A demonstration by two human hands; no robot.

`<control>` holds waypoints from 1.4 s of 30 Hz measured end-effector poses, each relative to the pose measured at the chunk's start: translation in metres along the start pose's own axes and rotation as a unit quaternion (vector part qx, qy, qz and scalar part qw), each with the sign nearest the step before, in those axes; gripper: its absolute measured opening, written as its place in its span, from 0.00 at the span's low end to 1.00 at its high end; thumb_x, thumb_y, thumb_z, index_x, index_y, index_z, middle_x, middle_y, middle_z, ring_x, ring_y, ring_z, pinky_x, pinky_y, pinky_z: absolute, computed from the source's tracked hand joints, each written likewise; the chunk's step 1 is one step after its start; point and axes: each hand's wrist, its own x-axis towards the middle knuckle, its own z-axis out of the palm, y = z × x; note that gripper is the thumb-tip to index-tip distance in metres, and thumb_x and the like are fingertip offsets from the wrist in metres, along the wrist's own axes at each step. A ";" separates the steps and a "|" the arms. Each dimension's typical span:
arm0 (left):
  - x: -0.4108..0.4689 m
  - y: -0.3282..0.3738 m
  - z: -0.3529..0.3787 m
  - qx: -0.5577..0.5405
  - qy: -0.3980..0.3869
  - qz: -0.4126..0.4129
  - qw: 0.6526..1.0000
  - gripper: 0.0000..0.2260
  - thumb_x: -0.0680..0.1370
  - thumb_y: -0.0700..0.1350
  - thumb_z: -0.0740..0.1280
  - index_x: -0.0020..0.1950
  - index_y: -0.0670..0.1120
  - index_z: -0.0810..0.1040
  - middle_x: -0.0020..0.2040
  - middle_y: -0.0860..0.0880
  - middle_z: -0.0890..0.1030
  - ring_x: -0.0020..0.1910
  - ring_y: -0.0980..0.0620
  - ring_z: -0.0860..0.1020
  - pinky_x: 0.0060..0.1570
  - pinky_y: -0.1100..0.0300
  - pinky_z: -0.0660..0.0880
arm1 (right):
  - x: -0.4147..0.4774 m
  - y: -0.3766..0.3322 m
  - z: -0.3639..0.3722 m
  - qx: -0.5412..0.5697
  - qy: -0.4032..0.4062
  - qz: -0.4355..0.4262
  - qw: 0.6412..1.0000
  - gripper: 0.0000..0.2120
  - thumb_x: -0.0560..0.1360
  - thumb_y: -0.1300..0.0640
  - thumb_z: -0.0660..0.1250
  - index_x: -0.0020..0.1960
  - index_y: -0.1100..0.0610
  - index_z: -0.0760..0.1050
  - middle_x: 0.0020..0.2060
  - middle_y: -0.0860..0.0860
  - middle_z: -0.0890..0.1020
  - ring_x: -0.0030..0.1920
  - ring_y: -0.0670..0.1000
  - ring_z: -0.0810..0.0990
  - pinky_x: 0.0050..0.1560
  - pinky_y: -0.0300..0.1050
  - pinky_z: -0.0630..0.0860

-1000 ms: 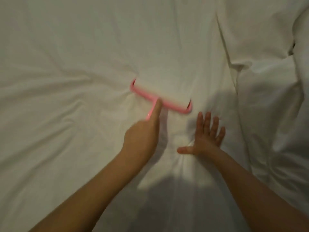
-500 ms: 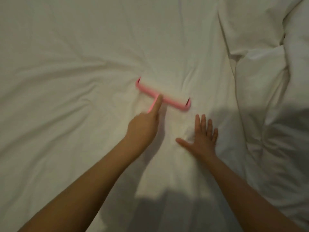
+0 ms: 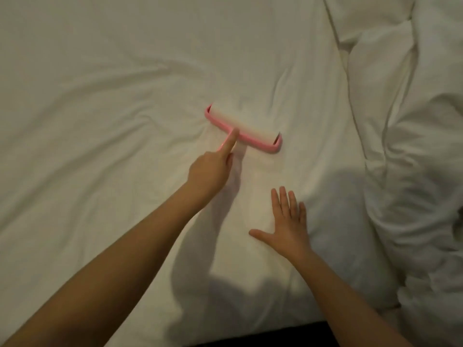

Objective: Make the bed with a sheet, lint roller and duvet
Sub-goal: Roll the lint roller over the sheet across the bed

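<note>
1. My left hand (image 3: 210,171) grasps the lint roller (image 3: 244,128) by its handle. The fingers are curled round the handle, while the index finger (image 3: 230,144) lies straight along it, its tip reaching the pink frame. The hand covers most of the handle, so I see only a pink sliver beside the finger.
2. My right hand (image 3: 288,226) is released and holds nothing. It lies palm down on the sheet (image 3: 100,121) with straight fingers close together and the thumb (image 3: 258,234) spread out to the left. It is nearer to me than the roller and apart from it.
3. The roller rests on the sheet, well in from the near edge of the bed (image 3: 225,329), with the heaped duvet (image 3: 413,171) to its right and not touching it.
4. Its long axis runs across the bed on a slant, the left end farther from me and the right end closer. The white roll sits on the far side of the pink frame, and the handle points back toward me and the near edge.
5. The sheet is creased, with folds fanning out to the left of the roller.
6. Count: one lint roller, one sheet, one duvet, and two hands, both bare arms reaching in from the near edge.
</note>
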 end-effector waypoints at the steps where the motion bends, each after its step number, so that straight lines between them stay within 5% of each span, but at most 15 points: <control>1: 0.000 0.004 0.003 -0.006 0.002 0.000 1.000 0.24 0.83 0.47 0.50 0.76 0.58 0.45 0.29 0.49 0.66 0.28 0.47 0.67 0.29 0.58 0.61 | -0.007 -0.001 0.003 0.004 -0.004 0.013 1.000 0.53 0.68 0.26 0.56 0.75 0.52 0.30 0.75 0.50 0.34 0.75 0.53 0.33 0.72 0.51 0.33; 5: -0.102 -0.034 0.036 -0.079 -0.036 -0.041 0.995 0.27 0.82 0.49 0.52 0.74 0.59 0.38 0.34 0.43 0.74 0.34 0.41 0.75 0.34 0.57 0.65 | -0.041 -0.007 0.032 0.039 0.038 0.021 0.998 0.51 0.65 0.25 0.49 0.76 0.54 0.38 0.77 0.54 0.47 0.76 0.54 0.42 0.70 0.50 0.33; 8: -0.220 -0.081 0.043 -0.078 -0.149 -0.068 0.983 0.31 0.80 0.53 0.52 0.66 0.73 0.30 0.39 0.42 0.80 0.39 0.41 0.80 0.35 0.55 0.69 | -0.071 -0.017 0.056 0.049 0.000 0.020 0.999 0.50 0.64 0.28 0.51 0.76 0.58 0.52 0.73 0.58 0.63 0.74 0.56 0.52 0.70 0.54 0.45; 11: -0.272 -0.105 0.027 0.001 -0.198 -0.087 0.976 0.33 0.81 0.53 0.54 0.60 0.77 0.27 0.41 0.46 0.80 0.44 0.45 0.80 0.39 0.55 0.70 | -0.095 -0.025 0.074 0.047 -0.003 0.001 0.999 0.51 0.64 0.27 0.51 0.77 0.53 0.42 0.77 0.53 0.47 0.76 0.52 0.40 0.72 0.53 0.40; 14: -0.251 -0.089 0.011 0.004 -0.174 -0.050 0.983 0.27 0.81 0.52 0.54 0.74 0.60 0.41 0.42 0.43 0.80 0.45 0.42 0.80 0.42 0.53 0.72 | -0.108 -0.027 0.079 0.032 -0.010 0.000 0.999 0.54 0.61 0.26 0.51 0.77 0.54 0.39 0.77 0.50 0.40 0.76 0.51 0.38 0.72 0.53 0.39; 19: -0.122 -0.035 0.020 0.017 -0.071 0.042 0.996 0.27 0.82 0.48 0.54 0.74 0.55 0.39 0.45 0.37 0.80 0.44 0.37 0.78 0.37 0.54 0.67 | -0.118 -0.019 0.079 0.065 0.030 0.133 0.988 0.56 0.57 0.26 0.52 0.75 0.61 0.52 0.70 0.63 0.67 0.71 0.61 0.57 0.68 0.57 0.49; 21: -0.078 -0.003 0.016 0.004 -0.057 0.065 0.996 0.25 0.82 0.46 0.53 0.76 0.57 0.46 0.40 0.39 0.78 0.40 0.39 0.77 0.34 0.56 0.64 | -0.117 -0.016 0.072 0.043 0.045 0.160 0.985 0.55 0.61 0.25 0.56 0.77 0.57 0.47 0.74 0.63 0.59 0.73 0.62 0.54 0.69 0.58 0.47; 23: -0.071 0.010 0.020 -0.016 -0.059 0.073 0.995 0.25 0.82 0.45 0.53 0.77 0.57 0.48 0.36 0.42 0.74 0.35 0.42 0.73 0.33 0.57 0.61 | -0.120 -0.016 0.069 0.043 -0.018 0.172 0.984 0.55 0.67 0.28 0.61 0.75 0.55 0.32 0.76 0.57 0.40 0.76 0.60 0.40 0.72 0.57 0.39; 25: -0.106 -0.010 0.033 -0.047 -0.066 0.077 0.994 0.26 0.82 0.45 0.54 0.77 0.55 0.46 0.36 0.40 0.76 0.34 0.41 0.74 0.33 0.57 0.62 | -0.126 -0.019 0.070 0.066 -0.049 0.186 0.979 0.55 0.68 0.30 0.62 0.75 0.55 0.30 0.75 0.55 0.34 0.75 0.58 0.35 0.73 0.56 0.37; 30: -0.262 -0.127 0.026 -0.011 -0.172 0.025 0.985 0.26 0.81 0.53 0.52 0.73 0.61 0.39 0.39 0.43 0.80 0.41 0.41 0.80 0.36 0.54 0.69 | -0.155 -0.039 0.086 0.110 -0.076 0.179 0.975 0.53 0.70 0.34 0.63 0.74 0.54 0.29 0.74 0.55 0.32 0.74 0.58 0.33 0.73 0.57 0.40; 34: -0.312 -0.165 -0.006 0.047 -0.179 0.057 0.981 0.24 0.74 0.63 0.43 0.69 0.72 0.41 0.27 0.53 0.64 0.32 0.46 0.79 0.29 0.58 0.64 | -0.177 -0.049 0.090 0.148 -0.075 0.183 0.969 0.52 0.71 0.33 0.62 0.74 0.53 0.28 0.74 0.54 0.32 0.74 0.57 0.32 0.72 0.56 0.35; 36: -0.298 -0.151 -0.009 0.071 -0.173 0.099 0.977 0.24 0.74 0.63 0.42 0.70 0.70 0.42 0.29 0.52 0.66 0.34 0.45 0.79 0.30 0.57 0.64 | -0.183 -0.051 0.090 0.175 -0.060 0.212 0.960 0.52 0.71 0.34 0.63 0.75 0.53 0.29 0.75 0.55 0.33 0.75 0.57 0.33 0.72 0.55 0.35; 39: -0.248 -0.102 0.006 0.130 -0.215 0.136 0.958 0.25 0.81 0.54 0.49 0.74 0.60 0.37 0.46 0.45 0.78 0.48 0.42 0.79 0.38 0.55 0.68 | -0.193 -0.047 0.092 0.175 -0.059 0.252 0.950 0.52 0.71 0.35 0.64 0.75 0.54 0.30 0.75 0.55 0.35 0.75 0.57 0.35 0.73 0.55 0.39; 42: -0.187 -0.034 0.021 0.124 -0.168 0.213 0.955 0.27 0.82 0.48 0.52 0.75 0.60 0.39 0.47 0.41 0.79 0.46 0.40 0.79 0.38 0.55 0.66 | -0.201 -0.039 0.100 0.192 -0.060 0.288 0.936 0.52 0.71 0.36 0.64 0.75 0.54 0.30 0.76 0.55 0.37 0.76 0.56 0.38 0.73 0.56 0.42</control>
